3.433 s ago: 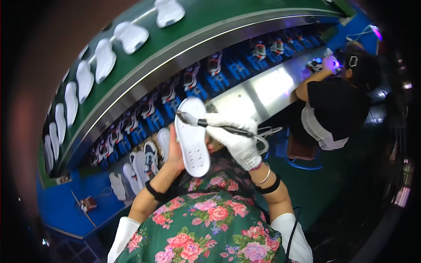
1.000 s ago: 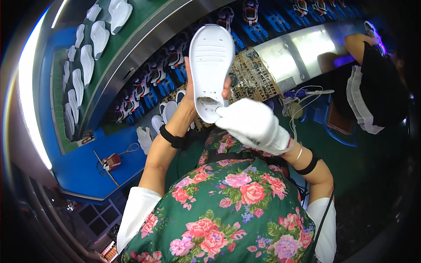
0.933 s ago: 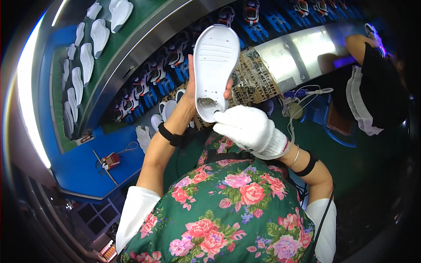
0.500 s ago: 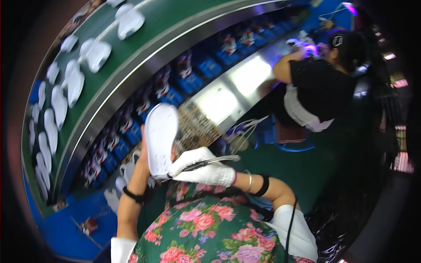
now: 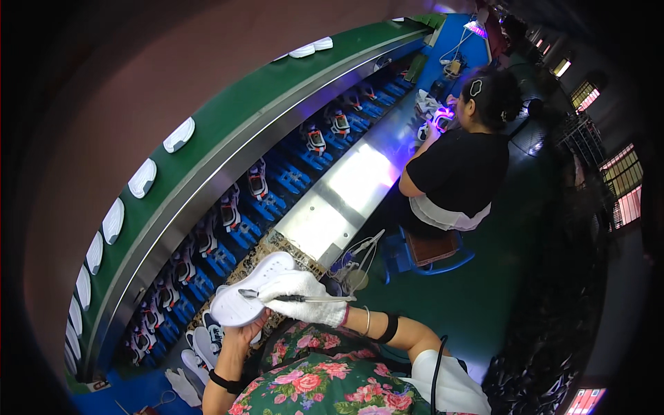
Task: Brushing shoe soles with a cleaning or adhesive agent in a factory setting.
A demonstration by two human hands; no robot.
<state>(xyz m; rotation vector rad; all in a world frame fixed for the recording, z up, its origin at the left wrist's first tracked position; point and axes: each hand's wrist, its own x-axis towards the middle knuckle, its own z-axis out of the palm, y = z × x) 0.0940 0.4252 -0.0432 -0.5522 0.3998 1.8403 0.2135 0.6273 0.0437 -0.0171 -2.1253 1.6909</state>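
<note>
My left hand (image 5: 247,330), bare, grips a white shoe sole (image 5: 243,289) from below at its near end. The sole lies tilted, its inner face up and its far end pointing up and to the right, with small holes showing there. My right hand (image 5: 299,296), in a white knit glove, is closed around a thin dark brush (image 5: 290,298) with a pale tube running back from it. The brush's tip is over the sole's near half, seemingly touching it. The glove covers part of the sole's right edge.
A mottled, stained worktop (image 5: 287,243) adjoins a shiny metal bench (image 5: 317,232). Shoe uppers on blue racks (image 5: 268,205) line a shelf below a green conveyor (image 5: 166,181) carrying white soles (image 5: 143,178). More soles (image 5: 202,344) stand at lower left. A co-worker (image 5: 462,162) sits at right.
The sole has turned from standing nearly upright to lying slanted to the right. My gloved hand and the brush have moved from its bottom end onto its inner face. The view has shifted.
</note>
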